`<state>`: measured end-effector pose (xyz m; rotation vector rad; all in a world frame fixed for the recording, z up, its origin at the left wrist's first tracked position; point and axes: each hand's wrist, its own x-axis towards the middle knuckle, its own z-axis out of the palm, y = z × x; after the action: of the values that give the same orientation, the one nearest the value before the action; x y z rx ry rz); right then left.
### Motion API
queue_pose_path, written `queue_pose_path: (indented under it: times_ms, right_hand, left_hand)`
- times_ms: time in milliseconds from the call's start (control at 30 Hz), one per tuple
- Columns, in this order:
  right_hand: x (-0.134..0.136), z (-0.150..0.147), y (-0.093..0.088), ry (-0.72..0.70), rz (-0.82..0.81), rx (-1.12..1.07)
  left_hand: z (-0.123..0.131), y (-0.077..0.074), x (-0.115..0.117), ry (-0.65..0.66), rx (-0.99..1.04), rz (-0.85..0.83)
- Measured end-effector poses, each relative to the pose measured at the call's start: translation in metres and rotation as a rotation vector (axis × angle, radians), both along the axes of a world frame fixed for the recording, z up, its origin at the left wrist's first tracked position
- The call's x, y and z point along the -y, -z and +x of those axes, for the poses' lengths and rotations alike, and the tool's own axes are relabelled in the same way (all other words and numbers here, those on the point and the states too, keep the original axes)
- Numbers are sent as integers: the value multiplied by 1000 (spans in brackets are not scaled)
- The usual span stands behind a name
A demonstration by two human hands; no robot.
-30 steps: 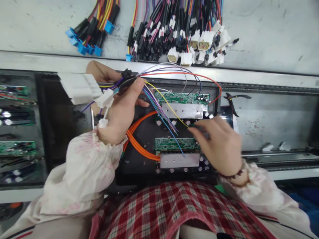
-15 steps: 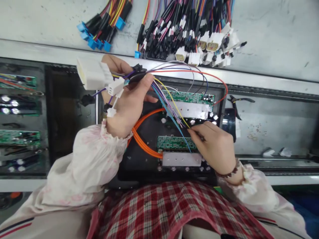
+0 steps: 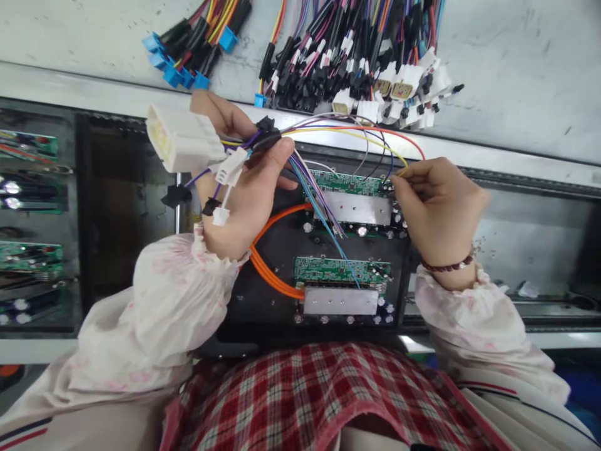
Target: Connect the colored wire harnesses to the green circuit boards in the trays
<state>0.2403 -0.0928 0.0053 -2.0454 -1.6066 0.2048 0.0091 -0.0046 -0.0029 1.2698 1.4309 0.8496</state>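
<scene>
My left hand (image 3: pixel 248 181) grips a wiring harness (image 3: pixel 270 139) at its black sleeve. A large white connector (image 3: pixel 181 139) and several small white and black plugs hang off the harness over that wrist. Pinched between the thumb and fingertips of my right hand (image 3: pixel 436 197) is a yellow wire (image 3: pixel 357 133) of the same harness, held at the right end of the upper circuit board (image 3: pixel 347 181). White, red and dark wires arch to that board too. Loose blue wires (image 3: pixel 323 216) and purple ones dangle down toward the lower circuit board (image 3: pixel 338 269).
Both boards sit in a black case (image 3: pixel 263 313), joined by orange cables (image 3: pixel 272 275). Behind lie bundles of harnesses with blue connectors (image 3: pixel 173 75) and white connectors (image 3: pixel 404 81). Another case with boards (image 3: pixel 28 260) stands at the left. Scraps (image 3: pixel 528 289) lie at the right.
My right hand has moved up and to the right, carrying the yellow wire from between the boards to the upper board's right end. My left hand keeps its hold on the harness.
</scene>
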Motion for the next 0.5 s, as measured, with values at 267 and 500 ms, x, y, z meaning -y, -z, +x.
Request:
queue_pose_path:
  times_ms: [267, 500]
  right_hand:
    - [0, 0, -4, 10, 27, -24]
    - [-1, 3, 2, 9, 5, -6]
  left_hand:
    - [3, 4, -6, -86, 353, 146]
    - [-6, 16, -11, -8, 240, 317]
